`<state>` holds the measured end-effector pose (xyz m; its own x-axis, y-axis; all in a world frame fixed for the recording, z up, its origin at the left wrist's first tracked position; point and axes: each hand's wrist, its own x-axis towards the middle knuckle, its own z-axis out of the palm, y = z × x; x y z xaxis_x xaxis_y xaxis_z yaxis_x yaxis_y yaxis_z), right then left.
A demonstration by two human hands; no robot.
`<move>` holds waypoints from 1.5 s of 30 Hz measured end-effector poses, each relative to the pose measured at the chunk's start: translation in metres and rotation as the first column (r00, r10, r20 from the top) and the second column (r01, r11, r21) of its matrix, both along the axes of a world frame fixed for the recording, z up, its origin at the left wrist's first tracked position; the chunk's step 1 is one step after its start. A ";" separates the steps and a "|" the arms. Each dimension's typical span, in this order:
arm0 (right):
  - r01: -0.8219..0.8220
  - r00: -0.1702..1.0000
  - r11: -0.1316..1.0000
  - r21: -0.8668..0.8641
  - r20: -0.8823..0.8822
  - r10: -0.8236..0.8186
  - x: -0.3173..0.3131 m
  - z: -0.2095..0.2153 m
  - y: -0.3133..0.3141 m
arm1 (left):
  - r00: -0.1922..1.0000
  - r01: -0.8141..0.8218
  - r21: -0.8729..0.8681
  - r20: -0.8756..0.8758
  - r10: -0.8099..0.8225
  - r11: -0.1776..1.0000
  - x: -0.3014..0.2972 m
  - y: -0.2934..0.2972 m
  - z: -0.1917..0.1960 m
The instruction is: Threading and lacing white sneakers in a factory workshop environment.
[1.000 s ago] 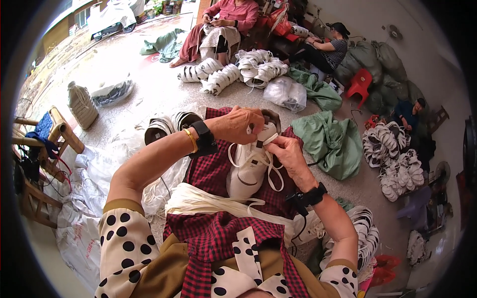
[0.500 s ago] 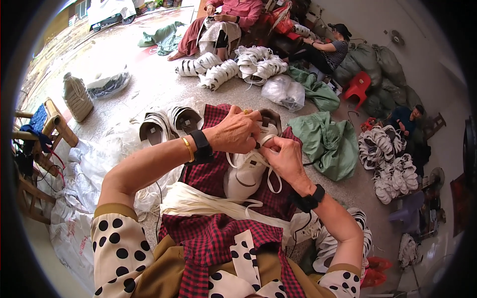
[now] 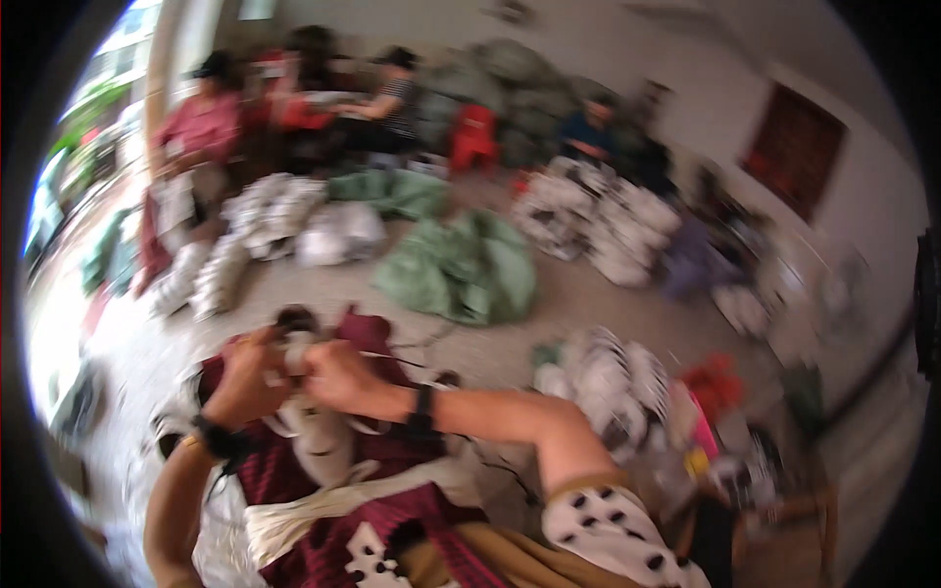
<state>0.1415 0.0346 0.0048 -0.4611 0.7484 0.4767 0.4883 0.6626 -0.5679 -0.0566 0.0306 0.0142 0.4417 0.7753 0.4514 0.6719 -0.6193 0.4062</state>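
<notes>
A white shoe (image 3: 323, 449) lies on the dark red checked apron (image 3: 257, 461) over my lap, its toe toward me. Both my hands meet at its upper, blurred by motion. My left hand (image 3: 250, 380) has its fingers bent in at the shoe's lacing. From the other side my right hand (image 3: 345, 377) pinches at the same spot. A loop of white shoelace (image 3: 370, 425) hangs beside the shoe below my right hand. The fingertips and the lace's end are too smeared to make out. A bundle of cream laces (image 3: 284, 517) lies across my lap nearer me.
Stacked striped white shoes (image 3: 613, 387) stand at my right, by a red bag (image 3: 714, 385). Ahead lies a green sack (image 3: 461, 265). Shoe piles (image 3: 274, 211) rest near three seated people; a red chair (image 3: 474, 135) and stuffed sacks (image 3: 510, 78) are behind.
The view has swung to the right and up, so my hands and the shoe appear lower and further left. Both hands stay together at the shoe's lacing.
</notes>
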 end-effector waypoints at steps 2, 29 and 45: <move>-0.043 0.997 0.996 0.078 -0.063 0.048 -0.019 -0.008 -0.015 | 0.997 -0.047 0.425 0.072 0.018 0.904 -0.038 0.004 -0.065; 0.283 0.909 0.921 -0.267 -0.233 -0.346 0.152 -0.001 0.081 | 0.511 -0.819 0.359 0.105 0.853 0.447 -0.327 -0.066 -0.012; -0.253 0.963 0.966 0.048 0.104 0.247 0.069 0.021 0.004 | 1.000 0.025 0.015 0.010 -0.025 1.000 -0.023 -0.051 -0.003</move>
